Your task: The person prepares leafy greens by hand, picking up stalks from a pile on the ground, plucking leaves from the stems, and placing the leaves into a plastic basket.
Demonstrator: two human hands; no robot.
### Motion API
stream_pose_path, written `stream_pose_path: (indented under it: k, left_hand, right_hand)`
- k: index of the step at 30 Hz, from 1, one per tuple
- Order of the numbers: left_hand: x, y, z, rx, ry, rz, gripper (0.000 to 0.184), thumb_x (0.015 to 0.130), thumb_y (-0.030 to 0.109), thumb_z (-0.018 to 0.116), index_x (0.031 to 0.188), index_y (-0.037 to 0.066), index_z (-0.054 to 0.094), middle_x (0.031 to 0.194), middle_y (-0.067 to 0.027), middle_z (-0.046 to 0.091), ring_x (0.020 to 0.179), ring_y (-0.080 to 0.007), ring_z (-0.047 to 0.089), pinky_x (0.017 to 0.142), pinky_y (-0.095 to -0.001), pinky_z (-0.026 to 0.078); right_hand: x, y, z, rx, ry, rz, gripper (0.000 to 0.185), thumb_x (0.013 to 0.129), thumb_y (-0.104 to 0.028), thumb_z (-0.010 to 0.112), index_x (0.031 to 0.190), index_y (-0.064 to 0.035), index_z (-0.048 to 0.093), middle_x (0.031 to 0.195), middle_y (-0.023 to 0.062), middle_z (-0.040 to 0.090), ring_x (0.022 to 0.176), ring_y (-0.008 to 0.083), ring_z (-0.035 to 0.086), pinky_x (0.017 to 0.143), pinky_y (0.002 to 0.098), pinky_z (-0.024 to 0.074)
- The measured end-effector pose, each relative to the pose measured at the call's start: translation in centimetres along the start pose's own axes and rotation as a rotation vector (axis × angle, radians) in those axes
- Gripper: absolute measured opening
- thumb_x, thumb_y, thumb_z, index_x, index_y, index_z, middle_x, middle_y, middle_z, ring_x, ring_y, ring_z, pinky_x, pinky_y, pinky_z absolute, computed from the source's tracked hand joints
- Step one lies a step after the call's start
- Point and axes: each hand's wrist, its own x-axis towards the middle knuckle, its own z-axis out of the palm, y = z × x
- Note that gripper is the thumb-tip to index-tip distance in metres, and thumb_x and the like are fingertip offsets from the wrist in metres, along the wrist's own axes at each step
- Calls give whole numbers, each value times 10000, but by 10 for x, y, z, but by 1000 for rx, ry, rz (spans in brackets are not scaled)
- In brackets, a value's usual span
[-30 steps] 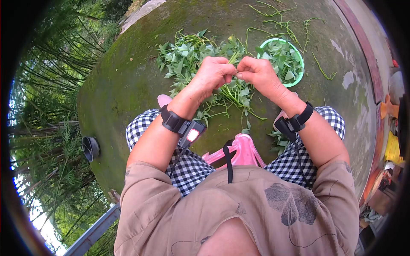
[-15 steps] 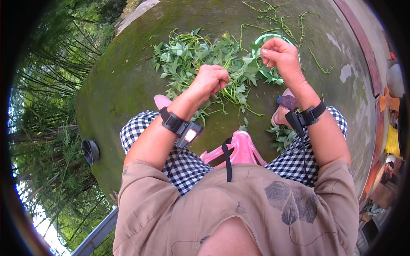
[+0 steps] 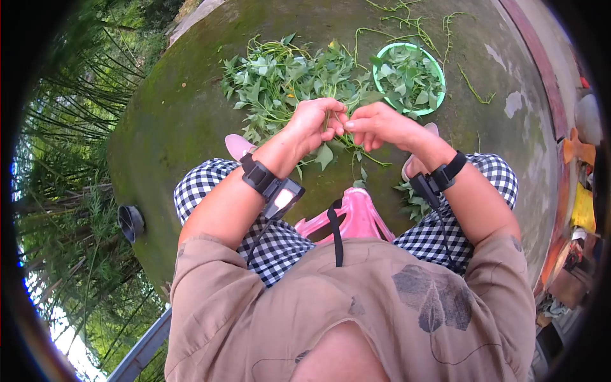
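My left hand [image 3: 316,122] is closed around the stem of a leafy green vine, and a leaf [image 3: 324,156] hangs below the fingers. Close beside it, my right hand [image 3: 383,126] has thumb and fingers pinched together at the same stem, the fingertips almost touching those of the left. A large heap of leafy vines [image 3: 273,79] lies on the ground just beyond both hands. To the right of the heap stands a light green basket [image 3: 440,71] with picked leaves [image 3: 412,79] in it.
Stripped stems [image 3: 414,25] lie on the mossy ground [image 3: 172,127] behind the basket. A pink plastic stool [image 3: 359,213] is between my knees. More leaves [image 3: 417,207] lie by my right shoe. A dark pot [image 3: 131,223] is at the left edge, near bamboo.
My right hand has moved from above the basket down and left to the left hand, uncovering the basket's leaves. The left hand stays nearly in place, with its fingers slightly looser.
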Motion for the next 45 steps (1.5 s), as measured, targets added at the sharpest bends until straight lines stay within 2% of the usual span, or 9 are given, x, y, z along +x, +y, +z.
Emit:
stream_pose_path:
  k: [7, 11, 16, 19, 23, 32, 39, 43, 45]
  left_hand:
    - [4, -1, 1, 2, 53, -24, 206, 926, 165, 526, 1041, 3, 579, 839, -101, 643, 573, -148, 578, 406, -221, 355]
    - [2, -1, -10, 93, 19, -41, 325, 966, 230, 480, 1195, 15, 564, 879, -113, 666, 582, -136, 584, 431, -215, 372]
    - [1, -10, -12, 31, -184, -125, 366, 994, 270, 401, 1202, 7, 549, 921, -137, 680, 653, -185, 632, 515, -278, 457]
    - [4, -14, -15, -58, -211, -132, 355, 997, 260, 387, 1200, 16, 547, 983, -159, 666, 777, -238, 659, 630, -350, 511]
    - [7, -20, -9, -153, -143, -84, 358, 1003, 263, 380, 1240, 26, 509, 1116, -183, 605, 920, -280, 634, 766, -418, 523]
    - [3, -18, -2, -347, 50, 76, 376, 1010, 282, 408, 1287, 36, 474, 1115, -170, 579, 966, -289, 610, 834, -452, 501]
    - [2, -6, -20, 440, 287, 126, 190, 884, 146, 580, 1026, 38, 648, 739, -46, 611, 682, -198, 594, 640, -378, 468]
    - [0, -24, -13, 1201, 454, 793, 144, 713, 124, 671, 833, 52, 703, 714, -97, 572, 631, -260, 553, 607, -382, 448]
    - [2, -25, -5, 1208, 391, 768, 137, 689, 167, 675, 786, 74, 704, 800, -144, 614, 752, -343, 605, 670, -449, 476]
  right_hand:
    - [3, 5, -18, -203, 66, -27, 162, 804, -117, 639, 697, -1, 601, 610, 39, 566, 512, 128, 531, 451, 282, 442]
    - [-6, 5, -72, -296, 390, 121, 185, 757, -154, 708, 716, 4, 620, 604, 58, 577, 494, 152, 544, 435, 302, 450]
    - [-17, 16, -103, -815, 1072, 214, 359, 695, -333, 774, 839, -38, 630, 803, 115, 659, 805, 264, 628, 748, 424, 475]
    - [-9, 13, -83, -811, 916, 88, 308, 712, -285, 762, 838, -32, 641, 771, 116, 653, 751, 253, 624, 721, 407, 484]
    - [13, 11, -17, -189, 321, -86, 155, 781, -159, 717, 777, -27, 636, 638, 20, 585, 491, 96, 535, 443, 235, 413]
    - [39, 19, 19, 150, 268, -75, 146, 822, -143, 704, 768, -31, 626, 637, 31, 602, 498, 100, 534, 444, 226, 396]
    - [34, 13, -7, -408, 239, 52, 127, 788, -122, 684, 753, -13, 630, 635, 93, 624, 554, 195, 588, 550, 367, 465]
    - [26, 5, 1, -752, 236, 62, 158, 748, -189, 709, 849, -68, 695, 743, 116, 682, 741, 268, 664, 719, 401, 505]
    - [24, 6, 3, -860, 218, -67, 191, 734, -212, 715, 861, -69, 703, 775, 125, 688, 778, 296, 668, 725, 410, 509]
